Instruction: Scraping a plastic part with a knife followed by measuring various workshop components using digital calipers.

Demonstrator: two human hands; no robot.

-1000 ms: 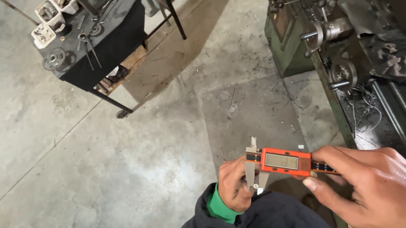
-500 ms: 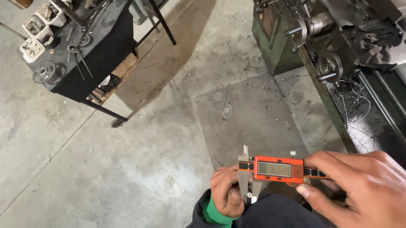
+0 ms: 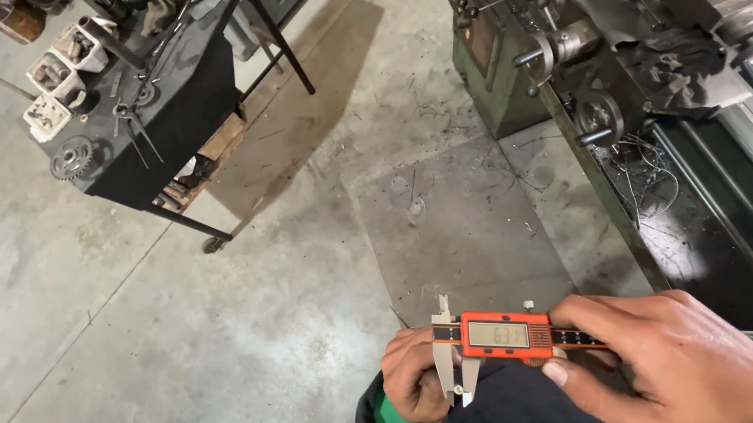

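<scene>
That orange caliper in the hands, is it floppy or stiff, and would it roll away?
The caliper looks stiff: its metal beam stays straight, held only at the ends by the left hand and right hand. Being flat, it probably wouldn't roll. Its screen is likely fragile.

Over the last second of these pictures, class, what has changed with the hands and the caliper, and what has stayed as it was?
The view drifted: the hands and the orange digital caliper sit slightly lower and further left in the picture, and the black cart and green lathe have slid as well. Nothing was picked up or released. The right hand still grips the caliper's beam, and the left hand still stays closed at the lower jaws.
</scene>
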